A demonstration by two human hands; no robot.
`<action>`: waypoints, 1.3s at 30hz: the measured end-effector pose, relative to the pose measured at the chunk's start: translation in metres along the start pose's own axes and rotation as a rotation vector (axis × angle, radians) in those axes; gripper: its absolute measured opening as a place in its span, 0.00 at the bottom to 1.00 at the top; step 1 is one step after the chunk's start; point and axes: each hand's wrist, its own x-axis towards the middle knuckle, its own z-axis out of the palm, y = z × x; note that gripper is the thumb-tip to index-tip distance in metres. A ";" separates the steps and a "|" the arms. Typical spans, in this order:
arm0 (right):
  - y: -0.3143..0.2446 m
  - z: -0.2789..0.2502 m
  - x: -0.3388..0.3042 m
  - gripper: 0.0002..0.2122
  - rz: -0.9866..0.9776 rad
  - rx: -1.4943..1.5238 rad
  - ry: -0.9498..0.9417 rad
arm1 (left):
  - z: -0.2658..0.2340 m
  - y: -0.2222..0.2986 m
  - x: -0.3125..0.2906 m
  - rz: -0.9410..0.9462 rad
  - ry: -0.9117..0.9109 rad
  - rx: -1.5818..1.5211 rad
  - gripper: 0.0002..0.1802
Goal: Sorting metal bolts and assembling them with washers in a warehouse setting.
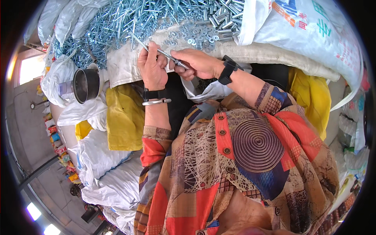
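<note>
Above lap | both hands [152, 64] [196, 62] grip long bolt [164, 53] | white sack [309, 31] right

Your left hand [152, 68] wraps the middle of the bolt [156, 49], so that stretch of shank is hidden. Your right hand [196, 63] covers its near end; what the fingertips pinch there is too small to tell. Beyond both hands, the bolt pile [129, 19] runs off the top edge. Right of your right hand, the printed sack [309, 35] is cut by the rim.
</note>
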 end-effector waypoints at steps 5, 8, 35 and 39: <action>0.009 -0.015 -0.006 0.17 0.070 0.180 -0.097 | 0.010 0.003 -0.019 -0.113 -0.130 -0.141 0.09; 0.018 -0.015 -0.015 0.16 0.022 0.074 -0.112 | -0.006 -0.006 -0.023 -0.104 -0.158 -0.118 0.09; -0.062 -0.095 0.003 0.05 -0.966 -2.058 0.660 | -0.028 -0.064 -0.066 -0.055 -0.174 0.374 0.13; -0.068 -0.112 0.013 0.06 -0.780 -2.264 0.861 | -0.028 -0.070 -0.075 -0.180 -0.242 0.372 0.14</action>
